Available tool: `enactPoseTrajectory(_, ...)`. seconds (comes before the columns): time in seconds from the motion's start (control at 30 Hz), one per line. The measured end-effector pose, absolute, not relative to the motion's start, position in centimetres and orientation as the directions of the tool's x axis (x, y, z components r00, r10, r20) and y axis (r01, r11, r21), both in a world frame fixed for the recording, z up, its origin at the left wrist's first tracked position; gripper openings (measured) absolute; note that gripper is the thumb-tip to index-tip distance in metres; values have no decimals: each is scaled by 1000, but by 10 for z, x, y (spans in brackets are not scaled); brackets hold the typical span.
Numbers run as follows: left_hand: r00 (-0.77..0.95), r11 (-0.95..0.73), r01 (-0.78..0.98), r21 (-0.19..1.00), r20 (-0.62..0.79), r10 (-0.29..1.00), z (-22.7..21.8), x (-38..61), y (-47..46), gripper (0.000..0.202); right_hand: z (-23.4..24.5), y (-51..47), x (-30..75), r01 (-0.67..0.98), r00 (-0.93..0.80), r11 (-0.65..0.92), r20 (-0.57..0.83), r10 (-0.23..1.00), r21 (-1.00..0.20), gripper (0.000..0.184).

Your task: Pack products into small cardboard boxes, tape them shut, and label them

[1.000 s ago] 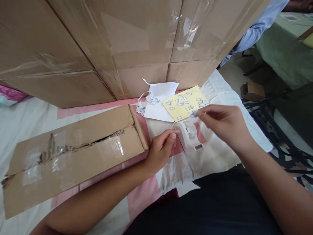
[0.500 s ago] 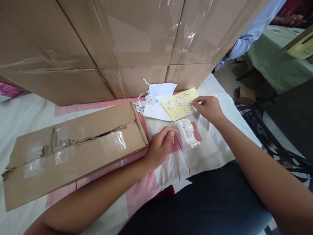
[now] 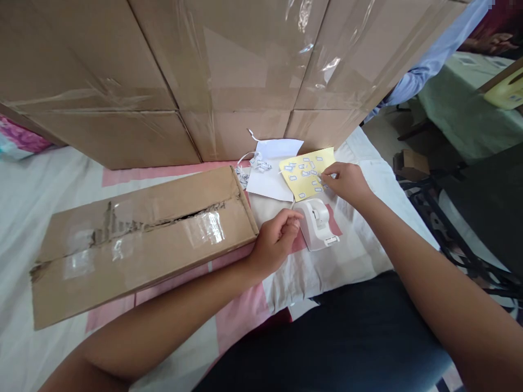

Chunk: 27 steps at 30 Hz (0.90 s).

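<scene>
My right hand (image 3: pixel 345 181) is over the right edge of a yellow sheet (image 3: pixel 300 189), its thumb and fingertips pinched together; whatever is between them is too small to make out. Several small white slips with dark outlines (image 3: pixel 302 195) lie scattered on that sheet. Beside the white tape dispenser (image 3: pixel 312 231) is my left hand (image 3: pixel 275 239), fingers curled and index fingertip close to the dispenser's left side. Any thing inside the left hand's curl is hidden. A white sheet (image 3: pixel 269 185) lies partly under the yellow one, with a small heap of cut paper slips (image 3: pixel 259 162) on it.
A long, torn and taped cardboard box (image 3: pixel 143 250) lies left of my hands. Tall taped cartons (image 3: pixel 245 65) stand like a wall behind the papers. Another person's blue sleeve (image 3: pixel 425 65) shows at the upper right, by a green-covered table (image 3: pixel 461 103).
The view has shifted slightly, so the boxes and papers appear farther right. My right hand stays pinched at the yellow sheet, a little lower on it. My left hand remains curled by the dispenser.
</scene>
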State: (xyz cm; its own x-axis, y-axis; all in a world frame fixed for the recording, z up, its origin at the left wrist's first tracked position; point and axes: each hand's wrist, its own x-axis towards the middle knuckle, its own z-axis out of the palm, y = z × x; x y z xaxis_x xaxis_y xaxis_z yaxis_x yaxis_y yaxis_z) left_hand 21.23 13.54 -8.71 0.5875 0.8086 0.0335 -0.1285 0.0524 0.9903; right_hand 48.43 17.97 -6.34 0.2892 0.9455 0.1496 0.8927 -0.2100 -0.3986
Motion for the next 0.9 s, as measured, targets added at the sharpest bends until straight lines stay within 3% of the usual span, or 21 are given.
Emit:
enactPoseTrajectory(0.4,581,21,-107,994,46,813,-86,213,136,16,-69,180,485,906,303,-214,207,930,-366,15)
enactPoseTrajectory(0.7,589,31,-96,995,31,808,-87,212,136,17,-57,177,483,820,362,-248,132,923,-516,15)
enactPoseTrajectory(0.9,584,14,-89,996,40,811,-88,212,135,17,-52,176,480,799,357,-260,79,931,-543,13)
